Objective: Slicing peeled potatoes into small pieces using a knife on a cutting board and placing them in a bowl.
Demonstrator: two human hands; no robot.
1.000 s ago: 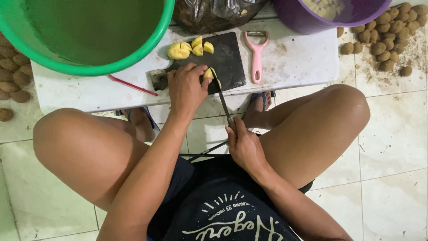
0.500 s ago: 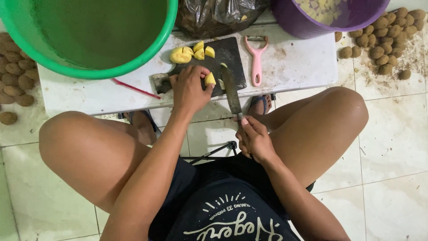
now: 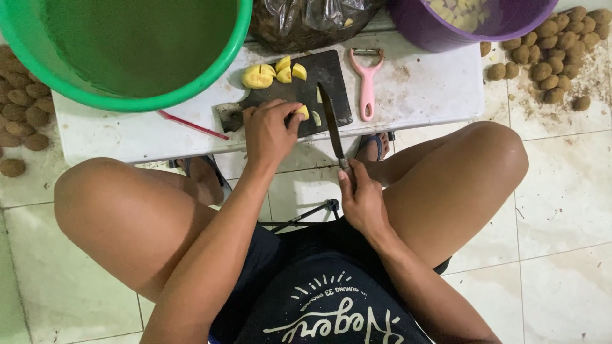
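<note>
My left hand (image 3: 268,130) rests on a black cutting board (image 3: 331,67) and pinches a small yellow potato piece (image 3: 302,112) against it. My right hand (image 3: 363,200) grips the handle of a long knife (image 3: 331,121); its blade lies over the board's right side, just right of the held piece. Two thin pale slivers (image 3: 317,118) lie by the blade. Several cut yellow chunks (image 3: 271,72) sit at the board's far left corner. The board lies on a low white table (image 3: 421,89) between my bare knees.
A pink peeler (image 3: 366,83) lies right of the board. A big green basin (image 3: 127,51) stands at the back left, a purple bucket (image 3: 433,35) with cut pieces back right, a dark plastic bag (image 3: 306,19) between. Brown unpeeled potatoes are heaped on the tiled floor at right (image 3: 554,51) and left (image 3: 19,108).
The knife went from cutting beside my left fingers to lifting, and is now set down slightly further right on the board. My left hand shifted its grip on the small piece.
</note>
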